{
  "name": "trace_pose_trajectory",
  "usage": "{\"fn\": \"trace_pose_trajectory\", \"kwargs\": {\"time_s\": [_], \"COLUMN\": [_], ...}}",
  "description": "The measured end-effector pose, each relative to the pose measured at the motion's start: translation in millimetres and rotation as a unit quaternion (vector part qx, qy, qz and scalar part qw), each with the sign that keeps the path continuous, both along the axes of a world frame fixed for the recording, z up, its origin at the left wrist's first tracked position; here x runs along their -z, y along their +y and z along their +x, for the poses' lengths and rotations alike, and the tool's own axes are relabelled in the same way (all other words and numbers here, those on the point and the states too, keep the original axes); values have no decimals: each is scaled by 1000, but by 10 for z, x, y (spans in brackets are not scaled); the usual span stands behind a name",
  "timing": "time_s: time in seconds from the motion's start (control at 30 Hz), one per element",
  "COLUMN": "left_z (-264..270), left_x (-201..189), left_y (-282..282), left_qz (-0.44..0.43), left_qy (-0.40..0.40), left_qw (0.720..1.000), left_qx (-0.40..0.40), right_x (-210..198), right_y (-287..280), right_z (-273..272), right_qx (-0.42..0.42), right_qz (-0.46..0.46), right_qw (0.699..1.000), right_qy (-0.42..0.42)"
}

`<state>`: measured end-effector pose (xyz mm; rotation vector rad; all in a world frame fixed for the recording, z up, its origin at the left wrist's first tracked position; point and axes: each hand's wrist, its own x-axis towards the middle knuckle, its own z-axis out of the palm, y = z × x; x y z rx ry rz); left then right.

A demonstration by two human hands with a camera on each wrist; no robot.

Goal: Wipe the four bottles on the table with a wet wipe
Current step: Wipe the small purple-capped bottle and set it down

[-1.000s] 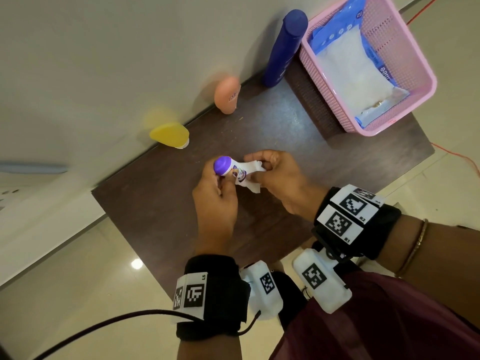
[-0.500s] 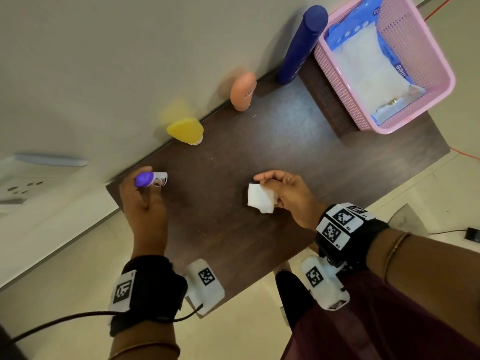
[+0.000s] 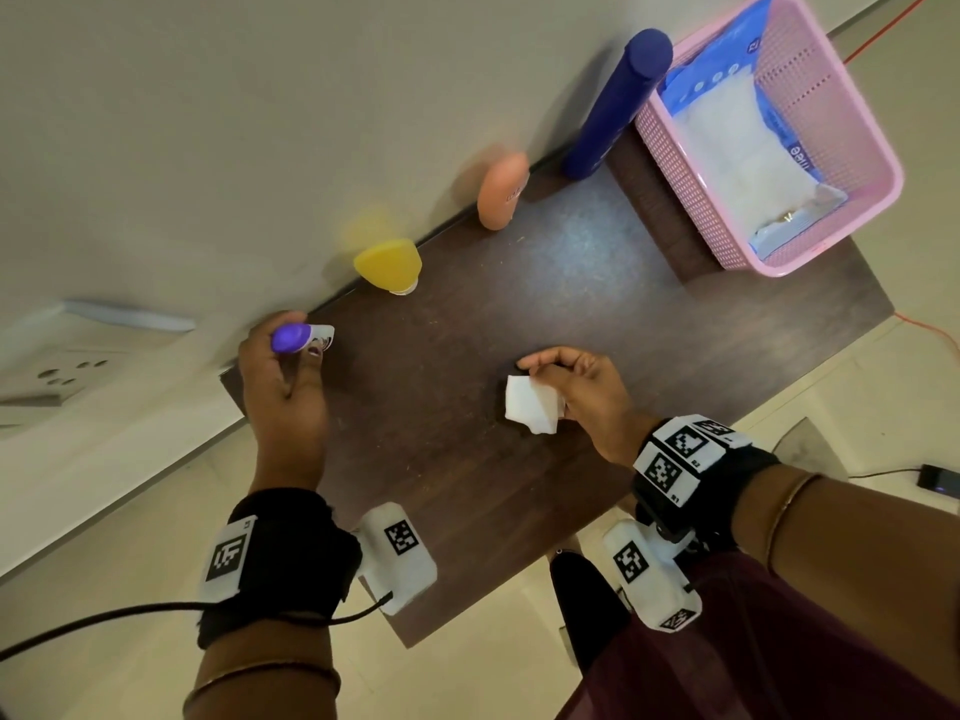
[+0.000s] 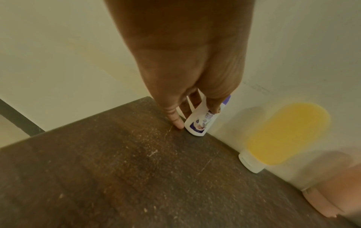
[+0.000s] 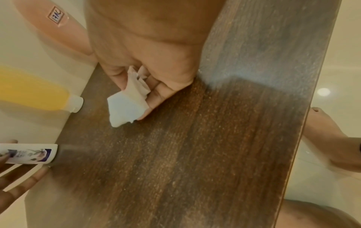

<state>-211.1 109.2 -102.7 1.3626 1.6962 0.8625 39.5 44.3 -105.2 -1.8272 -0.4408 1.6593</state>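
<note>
My left hand [image 3: 291,376] grips a small white bottle with a purple cap [image 3: 304,337] at the table's far left corner by the wall; its base [image 4: 197,128] touches the dark wooden table [image 3: 467,459]. My right hand [image 3: 576,387] pinches a crumpled white wet wipe [image 3: 532,407] above the middle of the table; the wipe [image 5: 126,104] hangs from its fingers. A yellow bottle [image 3: 388,265], a peach bottle [image 3: 503,190] and a tall dark blue bottle [image 3: 613,103] stand in a row along the wall.
A pink plastic basket [image 3: 852,122] holding a blue pack of wipes [image 3: 737,148] sits on the table's far right corner. A wall socket [image 3: 57,374] lies left of the table. A cable runs from my left wrist band.
The two hands have parted: my left hand carried the purple-capped bottle left to the wall corner and set its base down, while my right hand kept the wipe near the middle.
</note>
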Motion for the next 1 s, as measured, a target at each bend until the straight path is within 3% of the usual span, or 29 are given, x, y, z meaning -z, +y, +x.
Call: {"fn": "trace_pose_trajectory", "kwargs": {"time_s": [0.27, 0.43, 0.63, 0.83, 1.0], "left_z": [53, 61, 81, 85, 87], "left_x": [-32, 81, 189, 238, 286], "left_y": [21, -103, -251, -109, -52], "left_qz": [-19, -43, -35, 3, 17], "left_qy": [-4, -56, -25, -1, 68], "left_qw": [999, 994, 988, 988, 987], "left_qx": [-38, -86, -152, -152, -141], "right_x": [11, 32, 12, 1, 42], "right_y": [2, 3, -15, -19, -29], "right_z": [-8, -26, -2, -23, -20], "right_qx": [6, 10, 10, 15, 13], "right_qz": [-4, -4, -6, 2, 3], "right_qw": [1000, 1000, 1000, 1000, 1000], "right_qy": [-6, -17, -9, -16, -24]}}
